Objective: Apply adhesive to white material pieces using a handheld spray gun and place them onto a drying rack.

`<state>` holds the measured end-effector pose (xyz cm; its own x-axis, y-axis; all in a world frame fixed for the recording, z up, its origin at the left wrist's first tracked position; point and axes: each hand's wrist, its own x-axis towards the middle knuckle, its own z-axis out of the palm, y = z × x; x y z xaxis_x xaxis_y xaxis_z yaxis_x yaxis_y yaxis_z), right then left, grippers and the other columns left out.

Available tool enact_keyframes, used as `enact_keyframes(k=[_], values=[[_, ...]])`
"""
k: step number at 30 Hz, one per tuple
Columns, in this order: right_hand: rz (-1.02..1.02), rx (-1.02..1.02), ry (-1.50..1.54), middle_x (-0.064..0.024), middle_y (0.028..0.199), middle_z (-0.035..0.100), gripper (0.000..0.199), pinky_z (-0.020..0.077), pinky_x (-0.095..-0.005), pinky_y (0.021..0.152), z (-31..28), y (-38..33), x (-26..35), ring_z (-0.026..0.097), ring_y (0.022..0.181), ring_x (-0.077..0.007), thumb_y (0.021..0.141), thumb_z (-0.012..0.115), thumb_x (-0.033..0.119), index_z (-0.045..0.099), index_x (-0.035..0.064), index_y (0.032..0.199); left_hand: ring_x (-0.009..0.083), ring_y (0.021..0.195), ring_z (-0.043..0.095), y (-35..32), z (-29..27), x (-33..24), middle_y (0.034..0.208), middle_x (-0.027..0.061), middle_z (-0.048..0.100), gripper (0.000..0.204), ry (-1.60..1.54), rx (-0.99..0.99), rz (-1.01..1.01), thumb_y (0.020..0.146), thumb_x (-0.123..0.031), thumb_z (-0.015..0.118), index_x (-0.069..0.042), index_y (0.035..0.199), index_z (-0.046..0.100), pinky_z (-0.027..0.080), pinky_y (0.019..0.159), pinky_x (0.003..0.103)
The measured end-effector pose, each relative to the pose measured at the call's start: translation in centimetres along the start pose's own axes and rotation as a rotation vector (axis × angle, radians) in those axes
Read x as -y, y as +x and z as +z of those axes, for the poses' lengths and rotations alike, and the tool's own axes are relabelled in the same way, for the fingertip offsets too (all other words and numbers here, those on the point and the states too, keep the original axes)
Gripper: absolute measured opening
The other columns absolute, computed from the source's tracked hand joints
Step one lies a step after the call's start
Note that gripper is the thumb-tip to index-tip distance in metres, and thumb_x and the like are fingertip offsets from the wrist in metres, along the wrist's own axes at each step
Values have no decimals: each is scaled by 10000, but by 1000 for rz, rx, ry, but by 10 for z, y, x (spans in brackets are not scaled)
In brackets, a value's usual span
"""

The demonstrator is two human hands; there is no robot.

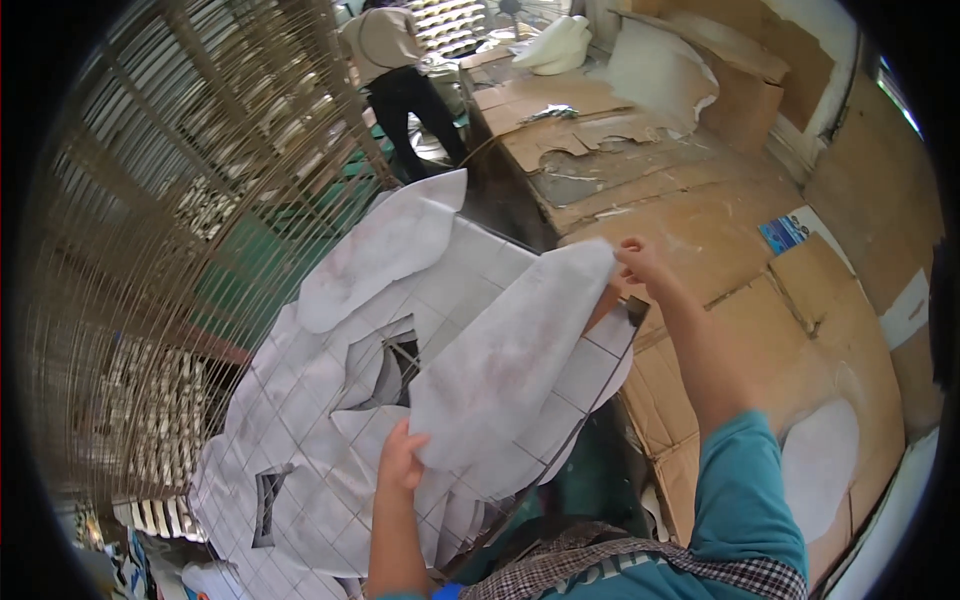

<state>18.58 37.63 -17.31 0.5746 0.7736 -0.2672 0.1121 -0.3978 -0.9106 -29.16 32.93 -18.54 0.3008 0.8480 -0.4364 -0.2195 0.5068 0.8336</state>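
Observation:
A large whitish cut sheet point(510, 370), smooth with faint pinkish smudges, stretches between my two hands; fabric or leather, I cannot tell. My left hand point(402, 455) is closed on its near left corner. At the far right corner, my right hand point(640, 264) pinches the edge, arm reaching forward. Beneath lies a wire rack point(590, 400) with a wide square grid, layered with similar pale sheets point(290, 440). One more pale piece point(385, 255) rests across the rack's far left part. A reddish-brown patch point(602, 305) shows under the held sheet near my right hand.
To the right runs a worktop covered with brown cardboard point(660, 210). On it are a rounded pale piece point(820, 465), a blue printed card point(785, 235) and a white bundle point(555, 45). Upright wire racks point(200, 160) crowd the left. Another person point(400, 75) stands at the back.

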Motion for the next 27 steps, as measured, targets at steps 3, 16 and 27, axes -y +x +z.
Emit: enact_keyframes(k=[3,16,27], values=[[32,-9,73,-66,827,549,365,435,-253,461,-3,-12,-7,527,559,-130,776,613,306,520,59,1029,260,957,559,0,5,-8,1034,122,571,443,-121,-4,-41,681,22,482,6,1124,472,448,847,378],[-149,-246,516,-83,914,562,348,457,-310,649,40,16,68,537,810,-186,654,611,53,568,35,999,252,920,577,-14,45,-124,981,141,592,328,-284,-30,351,665,-6,439,62,971,535,454,851,371],[-492,-255,757,-54,899,551,344,424,-249,687,68,64,198,522,789,-159,637,624,-35,571,36,969,285,979,566,69,18,-239,1055,167,576,417,-420,118,455,658,-37,448,62,1055,527,449,887,394]])
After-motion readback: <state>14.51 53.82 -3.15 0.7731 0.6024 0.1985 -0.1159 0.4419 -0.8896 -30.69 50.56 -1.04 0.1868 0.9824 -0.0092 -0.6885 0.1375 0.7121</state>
